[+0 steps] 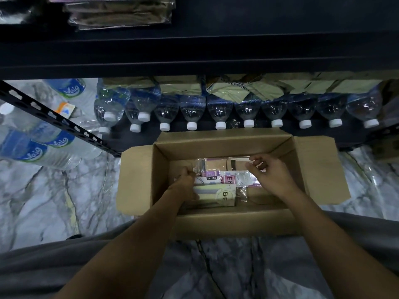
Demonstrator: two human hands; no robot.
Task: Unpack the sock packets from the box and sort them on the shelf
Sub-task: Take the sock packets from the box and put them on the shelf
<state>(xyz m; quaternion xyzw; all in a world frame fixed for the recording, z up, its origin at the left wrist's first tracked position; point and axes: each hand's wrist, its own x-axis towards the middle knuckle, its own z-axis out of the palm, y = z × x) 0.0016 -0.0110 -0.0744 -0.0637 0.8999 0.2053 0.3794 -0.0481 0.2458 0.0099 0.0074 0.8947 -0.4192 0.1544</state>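
Both hands down in the open box [311, 169]. Left hand [185, 180] clenched on the clear wrap of the sock packets [218, 186]; right hand [269, 171] pinching the wrap's far corner, likely to lift them together (shelf [194, 50] sits above and beyond both grips).

You are in a stockroom or the back of a small shop. A dark metal shelf [194, 50] with slotted uprights stands before you, and wrapped clothing packets [118, 11] are stacked on it. Bottled water [220, 111] lies in a long row below, and more bottles [38, 145] lie on the marble-patterned floor [54, 201] beside an open cardboard box [216, 145].
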